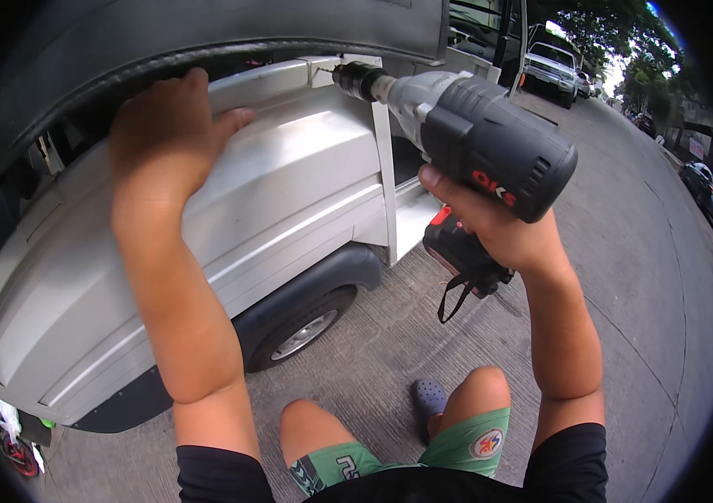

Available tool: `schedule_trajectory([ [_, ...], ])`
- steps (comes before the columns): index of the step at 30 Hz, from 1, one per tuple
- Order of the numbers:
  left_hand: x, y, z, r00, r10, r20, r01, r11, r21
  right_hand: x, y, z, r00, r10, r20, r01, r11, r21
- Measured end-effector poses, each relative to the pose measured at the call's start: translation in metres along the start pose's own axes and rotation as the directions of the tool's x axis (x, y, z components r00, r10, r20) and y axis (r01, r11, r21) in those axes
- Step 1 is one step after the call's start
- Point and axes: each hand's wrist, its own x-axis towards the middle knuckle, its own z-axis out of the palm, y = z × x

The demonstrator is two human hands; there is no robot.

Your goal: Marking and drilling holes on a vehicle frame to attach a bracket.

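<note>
In my right hand [499,222] is a cordless drill [499,134], my fingers wrapped round its handle. The drill is black and grey, with a battery pack [465,251] and a wrist strap [455,302] hanging below. Its chuck [358,81] points left, and a thin bit [321,74] reaches the upper rear corner of a silver side panel [289,151] on a vehicle. Whether the bit touches the metal I cannot tell. My left hand [168,126] hooks over the panel's top edge, thumb on the outside; its other fingers are mostly hidden under a dark cover [206,33].
Below the panel are a black fender [323,285] and a wheel [302,335]. Grooved concrete pavement [373,335] lies under my feet. A road [616,226] runs off to the right, with a white pickup [551,67] and a dark parked vehicle [702,189] along it.
</note>
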Motion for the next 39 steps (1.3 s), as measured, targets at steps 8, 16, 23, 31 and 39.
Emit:
schedule_trajectory([
  [8, 0.001, -0.009, 0.011, 0.979, 0.116, -0.167, -0.106, 0.992, 0.063, 0.002, 0.001, 0.0, 1.0, -0.002, 0.011, 0.001, 0.994, 0.107],
  [16, 0.002, -0.014, 0.014, 0.984, 0.084, -0.159, -0.069, 0.993, 0.098, -0.082, 0.05, 0.015, 0.978, -0.2, -0.06, 0.207, 0.965, 0.161],
  [23, -0.003, -0.021, 0.019, 0.939, 0.148, -0.31, -0.113, 0.985, 0.127, -0.049, 0.053, 0.022, 0.958, -0.272, -0.087, 0.283, 0.947, 0.154],
  [31, -0.003, -0.017, 0.021, 0.958, 0.109, -0.266, -0.071, 0.986, 0.149, -0.018, 0.042, 0.029, 0.935, -0.325, -0.145, 0.348, 0.919, 0.187],
  [39, -0.005, -0.021, 0.026, 0.909, 0.17, -0.382, -0.113, 0.979, 0.168, -0.009, 0.04, 0.034, 0.92, -0.351, -0.175, 0.37, 0.925, 0.088],
])
